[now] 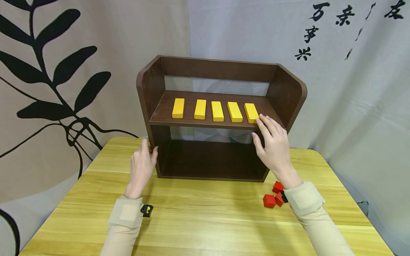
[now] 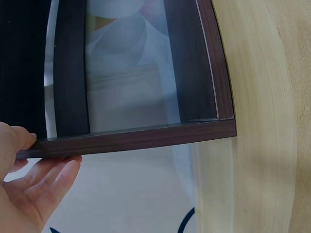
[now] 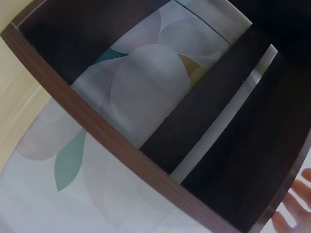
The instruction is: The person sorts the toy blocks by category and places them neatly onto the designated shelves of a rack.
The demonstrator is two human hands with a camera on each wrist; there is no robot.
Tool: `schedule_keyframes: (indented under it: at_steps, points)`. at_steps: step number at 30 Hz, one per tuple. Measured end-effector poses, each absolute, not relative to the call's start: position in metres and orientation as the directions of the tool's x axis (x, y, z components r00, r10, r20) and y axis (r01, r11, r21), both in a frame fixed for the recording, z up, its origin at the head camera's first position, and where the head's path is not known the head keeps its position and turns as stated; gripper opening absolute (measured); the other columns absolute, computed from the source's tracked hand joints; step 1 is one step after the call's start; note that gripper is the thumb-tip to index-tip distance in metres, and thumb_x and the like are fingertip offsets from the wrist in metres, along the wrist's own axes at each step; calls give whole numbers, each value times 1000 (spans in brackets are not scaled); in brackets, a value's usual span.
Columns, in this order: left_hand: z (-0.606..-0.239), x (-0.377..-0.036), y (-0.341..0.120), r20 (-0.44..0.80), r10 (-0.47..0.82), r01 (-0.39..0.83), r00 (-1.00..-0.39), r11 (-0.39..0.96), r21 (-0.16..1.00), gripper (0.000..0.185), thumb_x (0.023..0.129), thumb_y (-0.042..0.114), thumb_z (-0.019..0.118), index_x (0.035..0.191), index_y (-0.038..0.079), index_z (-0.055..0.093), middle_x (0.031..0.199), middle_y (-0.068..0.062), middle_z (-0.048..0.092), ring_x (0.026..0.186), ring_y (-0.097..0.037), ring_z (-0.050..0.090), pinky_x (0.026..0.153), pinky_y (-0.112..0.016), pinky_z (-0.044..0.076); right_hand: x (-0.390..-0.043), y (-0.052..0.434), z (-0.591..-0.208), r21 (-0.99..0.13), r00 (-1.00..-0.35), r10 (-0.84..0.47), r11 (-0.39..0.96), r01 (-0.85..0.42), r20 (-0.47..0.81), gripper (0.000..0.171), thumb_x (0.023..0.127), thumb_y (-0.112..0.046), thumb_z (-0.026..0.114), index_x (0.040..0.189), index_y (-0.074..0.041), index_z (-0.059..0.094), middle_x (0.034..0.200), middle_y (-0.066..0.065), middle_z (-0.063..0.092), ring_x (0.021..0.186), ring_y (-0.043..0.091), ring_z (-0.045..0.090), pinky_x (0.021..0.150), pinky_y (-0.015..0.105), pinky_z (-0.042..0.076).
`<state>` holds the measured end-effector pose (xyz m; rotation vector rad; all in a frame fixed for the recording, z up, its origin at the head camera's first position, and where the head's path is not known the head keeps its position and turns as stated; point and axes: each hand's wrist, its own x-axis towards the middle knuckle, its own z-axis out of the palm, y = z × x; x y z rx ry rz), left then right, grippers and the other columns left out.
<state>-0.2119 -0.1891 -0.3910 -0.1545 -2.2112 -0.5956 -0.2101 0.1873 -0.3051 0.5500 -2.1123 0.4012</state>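
A dark brown two-tier shelf [image 1: 217, 125] stands on the table. Several yellow blocks [image 1: 200, 109] form a spaced row on its upper board. At the left side panel, my left hand [image 1: 142, 167] holds the edge; in the left wrist view the thumb lies on one face and the fingers [image 2: 53, 182] on the other. My right hand [image 1: 273, 147] is at the upper board's right end, fingers fairly straight, fingertips by the rightmost yellow block [image 1: 251, 113]. Whether they touch that block or just the board's edge is unclear. Only fingertips [image 3: 291, 206] of it appear in the right wrist view.
Three red cubes [image 1: 269, 201] lie close together on the table [image 1: 205, 220], beside my right wrist and partly behind its strap. A patterned cloth backdrop [image 1: 352, 89] hangs behind the shelf. The lower compartment [image 1: 211, 160] faces forward.
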Motion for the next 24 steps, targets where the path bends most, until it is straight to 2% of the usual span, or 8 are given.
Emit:
schedule_keyframes:
  at_steps: [7,9,11,14,16,17,21,24]
  points:
    - [-391,-212,-190,752,-88,304,-653,879,367,24,89,9,64,100,-4,47,63,-20,55,46,-37,55,37,-39,38,-198,199,-315,-100,-384,-186,782,-615,904,30,87,-5,61,115,2,65,119,19,64,111,37,55,91,50,42]
    - [-391,-212,-190,750,-90,303,-656,879,370,24,90,10,63,100,-4,47,64,-20,56,46,-37,55,37,-39,38,-193,203,-322,-100,-365,-183,766,-635,913,27,85,-2,61,111,3,66,114,20,66,104,38,56,89,47,43]
    - [-391,-212,-190,746,-93,300,-659,878,374,24,90,10,63,101,-4,47,65,-20,56,46,-37,55,37,-40,38,-189,209,-330,-118,-373,-181,750,-651,910,25,83,1,62,107,3,67,109,19,67,99,37,57,90,39,44]
    - [-390,-212,-190,742,-97,298,-663,875,381,24,90,10,63,102,-4,47,66,-20,57,48,-38,56,38,-41,39,-183,220,-346,-172,-455,-202,736,-654,867,24,80,4,66,104,2,68,102,17,68,94,33,60,94,17,41]
    - [-390,-211,-190,740,-97,296,-665,876,381,24,90,10,63,102,-4,47,66,-21,57,48,-39,56,38,-41,39,-180,230,-358,-240,-554,-228,726,-645,801,24,79,3,68,103,-1,69,100,13,70,92,28,62,92,8,39]
    - [-390,-211,-190,739,-97,296,-667,876,382,24,90,10,62,102,-4,47,66,-20,57,48,-39,56,38,-41,39,-179,236,-364,-278,-609,-246,721,-635,754,25,80,2,69,104,-2,68,99,11,70,90,25,63,91,7,40]
    - [-390,-211,-190,735,-91,296,-672,876,380,24,91,11,62,102,-3,46,66,-20,56,48,-39,56,38,-41,39,-173,258,-386,-416,-792,-339,709,-570,508,26,85,-6,68,111,-7,67,100,4,72,86,13,67,80,24,53]
    - [-389,-210,-190,736,-91,300,-671,874,382,24,91,11,62,103,-3,46,66,-20,56,48,-39,56,38,-41,39,-169,272,-398,-492,-853,-405,697,-522,330,27,89,-15,66,115,-8,66,104,5,73,89,9,68,80,34,55]
